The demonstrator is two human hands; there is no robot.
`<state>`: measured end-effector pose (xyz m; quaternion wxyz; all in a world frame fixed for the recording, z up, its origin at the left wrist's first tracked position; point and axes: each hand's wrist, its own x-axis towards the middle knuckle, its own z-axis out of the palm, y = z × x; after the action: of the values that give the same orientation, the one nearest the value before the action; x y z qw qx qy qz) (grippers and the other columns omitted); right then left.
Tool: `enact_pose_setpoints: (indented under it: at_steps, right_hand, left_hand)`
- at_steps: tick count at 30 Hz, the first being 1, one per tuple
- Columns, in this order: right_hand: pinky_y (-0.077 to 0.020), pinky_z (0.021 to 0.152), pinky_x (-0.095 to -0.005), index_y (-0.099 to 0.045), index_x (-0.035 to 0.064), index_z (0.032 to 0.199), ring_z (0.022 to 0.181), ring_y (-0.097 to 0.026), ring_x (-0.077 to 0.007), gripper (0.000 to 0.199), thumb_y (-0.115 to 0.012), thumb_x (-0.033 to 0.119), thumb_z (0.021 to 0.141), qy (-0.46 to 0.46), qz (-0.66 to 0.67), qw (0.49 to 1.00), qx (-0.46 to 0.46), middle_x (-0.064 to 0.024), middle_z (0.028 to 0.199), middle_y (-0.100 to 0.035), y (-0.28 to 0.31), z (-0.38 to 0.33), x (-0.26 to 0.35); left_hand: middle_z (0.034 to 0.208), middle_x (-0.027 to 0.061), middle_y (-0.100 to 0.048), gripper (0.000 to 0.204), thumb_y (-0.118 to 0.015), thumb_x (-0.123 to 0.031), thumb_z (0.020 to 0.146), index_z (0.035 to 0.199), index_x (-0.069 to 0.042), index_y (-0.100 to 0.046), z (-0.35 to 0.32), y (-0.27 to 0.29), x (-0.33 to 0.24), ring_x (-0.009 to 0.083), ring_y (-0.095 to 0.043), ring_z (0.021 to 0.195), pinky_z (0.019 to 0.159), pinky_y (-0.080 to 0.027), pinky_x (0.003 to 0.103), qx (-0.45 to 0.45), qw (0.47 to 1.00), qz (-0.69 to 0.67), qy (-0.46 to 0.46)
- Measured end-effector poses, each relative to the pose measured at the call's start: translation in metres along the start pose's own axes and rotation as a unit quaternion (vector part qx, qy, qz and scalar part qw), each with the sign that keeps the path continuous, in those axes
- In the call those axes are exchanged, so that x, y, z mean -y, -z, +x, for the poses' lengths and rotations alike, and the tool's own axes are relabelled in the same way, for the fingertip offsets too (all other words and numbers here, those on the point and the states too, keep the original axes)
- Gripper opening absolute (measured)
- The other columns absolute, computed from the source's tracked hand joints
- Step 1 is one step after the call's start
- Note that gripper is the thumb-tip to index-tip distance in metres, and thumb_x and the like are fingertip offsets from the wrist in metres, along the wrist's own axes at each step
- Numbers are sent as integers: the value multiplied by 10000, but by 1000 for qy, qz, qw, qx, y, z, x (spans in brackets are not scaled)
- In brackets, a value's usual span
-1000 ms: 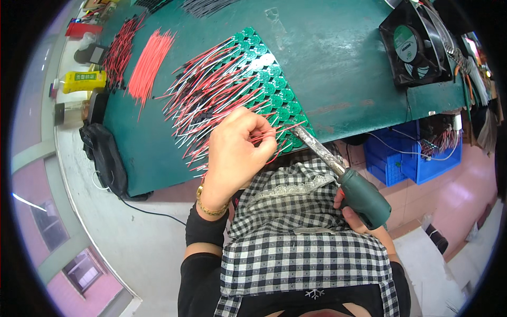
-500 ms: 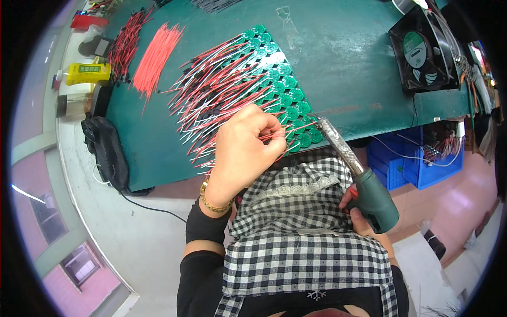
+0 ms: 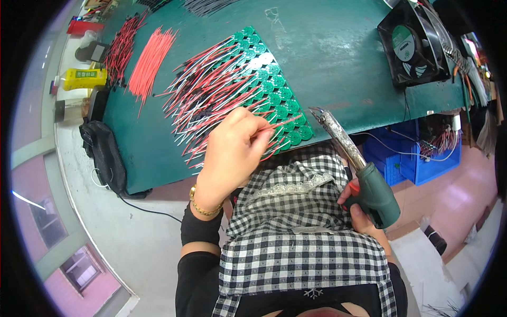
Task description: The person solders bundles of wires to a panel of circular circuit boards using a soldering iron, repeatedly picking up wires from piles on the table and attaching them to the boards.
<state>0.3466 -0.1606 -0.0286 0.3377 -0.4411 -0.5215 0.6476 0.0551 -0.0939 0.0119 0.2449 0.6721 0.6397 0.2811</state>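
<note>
My left hand (image 3: 232, 150) pinches a thin red wire (image 3: 288, 121), its free end pointing right over the green circuit board panel (image 3: 274, 79). Round boards make up the panel, and many red, white and black wires (image 3: 206, 90) fan out leftward across it. My right hand (image 3: 362, 211) grips the dark green soldering gun (image 3: 377, 195) at its handle, fingers at the red trigger. The gun's worn metal barrel (image 3: 338, 136) points up and left, and its tip is just right of the panel, apart from the wire.
Bundles of pink-red tubes (image 3: 153, 61) and red-black wires (image 3: 124, 50) lie on the green table (image 3: 338, 63). A black fan (image 3: 412, 45) stands at the right; blue bins (image 3: 428, 164) sit below the table's edge. A yellow bottle (image 3: 84, 79) and black pouch (image 3: 103, 153) are at left.
The soldering gun's tip has come apart from the wire and panel edge. My left hand has shifted slightly left, still pinching the wire. The whole view has shifted a little.
</note>
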Motion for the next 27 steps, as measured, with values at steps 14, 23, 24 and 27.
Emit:
enact_pose_setpoints:
  at_steps: [14,23,24,27]
  right_hand:
    - [-468,676,-303,-460,57,1243,778,-576,-165,627,-665,481,829,-34,-32,999,9,-69,892,-556,9,-10,-5]
    - [-507,640,-281,-622,45,923,670,-620,-154,229,-655,213,771,32,-86,996,3,-49,774,-644,11,-9,4]
    - [-516,659,-275,-623,36,952,692,-640,-153,251,-660,199,765,18,-87,996,5,-56,789,-659,11,-10,5]
    - [-531,694,-269,-612,8,1020,733,-672,-157,331,-679,181,746,-15,-81,997,-5,-69,824,-682,11,-15,2]
  left_hand:
    - [735,95,-581,46,-619,-28,847,847,-36,-574,-29,0,3,250,-568,585,524,-446,328,-17,996,-27,-80]
    - [630,65,-505,74,-622,-11,698,712,-50,-560,-27,2,1,218,-505,503,458,-400,322,14,998,-7,-65]
    - [625,67,-501,76,-613,-13,672,689,-49,-548,-27,2,2,231,-501,502,459,-400,328,23,997,4,-69]
    - [611,82,-461,71,-586,4,653,662,-23,-520,-24,5,3,216,-447,499,466,-354,308,39,996,20,-81]
